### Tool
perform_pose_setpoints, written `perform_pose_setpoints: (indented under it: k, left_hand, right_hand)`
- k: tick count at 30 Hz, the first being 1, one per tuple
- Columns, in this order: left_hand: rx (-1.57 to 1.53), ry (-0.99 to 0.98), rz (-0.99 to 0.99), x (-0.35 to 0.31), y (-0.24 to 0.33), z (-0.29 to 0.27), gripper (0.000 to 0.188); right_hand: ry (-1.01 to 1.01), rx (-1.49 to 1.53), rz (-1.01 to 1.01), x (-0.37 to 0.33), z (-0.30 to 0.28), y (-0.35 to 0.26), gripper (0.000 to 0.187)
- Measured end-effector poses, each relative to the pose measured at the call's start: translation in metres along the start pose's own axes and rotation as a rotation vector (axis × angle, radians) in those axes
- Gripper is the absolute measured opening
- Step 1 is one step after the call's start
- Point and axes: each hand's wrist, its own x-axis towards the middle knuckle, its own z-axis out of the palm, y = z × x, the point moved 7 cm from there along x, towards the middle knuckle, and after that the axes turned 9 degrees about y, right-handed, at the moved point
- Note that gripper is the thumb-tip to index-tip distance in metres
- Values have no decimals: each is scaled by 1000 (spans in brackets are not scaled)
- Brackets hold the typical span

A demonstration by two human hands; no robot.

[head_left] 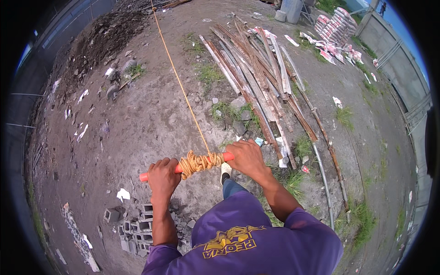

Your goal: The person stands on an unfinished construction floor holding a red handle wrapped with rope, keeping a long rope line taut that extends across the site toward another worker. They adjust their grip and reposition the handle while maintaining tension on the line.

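Both my hands grip an orange-red pipe [144, 177] held crosswise before my body. Tan rope [200, 163] is wound in a thick bundle around its middle. My left hand [165, 176] wraps the pipe just left of the coils, with the pipe's end sticking out beyond it. At the other end, my right hand [246, 156] closes over the pipe and hides its tip. From the coils a single taut line [179, 82] runs away over the ground to the top of the picture, where its far end is out of sight.
Long wooden boards [252, 73] and metal pipes [324, 183] lie piled at the right. Hollow concrete blocks [137, 231] sit at lower left. A dirt mound [103, 41] rises far left. Stacked sacks [338, 27] stand near the concrete wall [382, 39]. Loose stones [238, 126] dot the ground.
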Motion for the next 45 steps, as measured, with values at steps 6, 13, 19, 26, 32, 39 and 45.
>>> perform_pose_setpoints:
  k: [6,13,19,26,32,39,45]
  left_hand:
    - [-15,-86,-18,94,-38,78,10]
    - [23,-93,-101,214,-86,133,8]
    - [68,-38,-173,314,-163,180,8]
    - [21,-30,-142,447,-299,274,9]
    - [-9,-41,-105,584,-424,317,9]
    - [-27,-41,-4,729,-522,376,9]
    - [33,-84,-16,853,-604,479,7]
  right_hand:
    - [-60,11,27,94,49,62,15]
    - [-164,75,-41,241,86,125,21]
    - [-106,118,-129,390,136,155,24]
    - [-189,20,-98,558,241,181,25]
    - [-205,20,5,725,304,186,22]
    - [-150,37,62,875,366,216,24]
    - [-117,120,58,1017,458,290,22]
